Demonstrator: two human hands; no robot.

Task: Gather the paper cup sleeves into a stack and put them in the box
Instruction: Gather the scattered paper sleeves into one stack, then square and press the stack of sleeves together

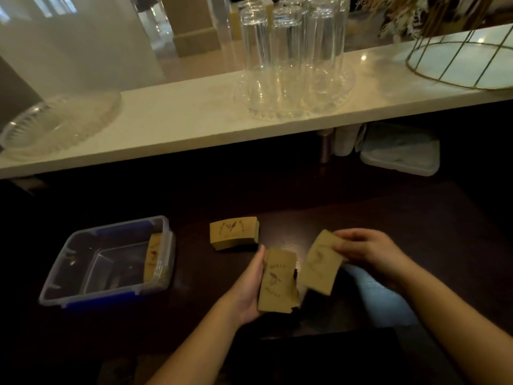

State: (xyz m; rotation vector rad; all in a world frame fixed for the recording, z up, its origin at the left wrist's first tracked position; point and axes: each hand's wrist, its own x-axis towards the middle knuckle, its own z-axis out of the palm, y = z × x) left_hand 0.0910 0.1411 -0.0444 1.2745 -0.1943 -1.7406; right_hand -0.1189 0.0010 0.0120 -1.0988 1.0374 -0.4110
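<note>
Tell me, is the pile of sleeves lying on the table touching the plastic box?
Apart. In the head view, dark table shows between the pile of sleeves and the plastic box, so they do not meet.

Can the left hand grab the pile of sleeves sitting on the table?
Probably not yet: the left hand is full of sleeves. The pile sits close ahead with nothing between.

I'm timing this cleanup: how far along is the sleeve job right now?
Partly done. Some sleeves already lean against the right wall inside the plastic box. In hand: the left hand holds a small stack, and the right hand brings another sleeve toward it. Left: the pile on the counter must be gathered, then all of it boxed.
</note>
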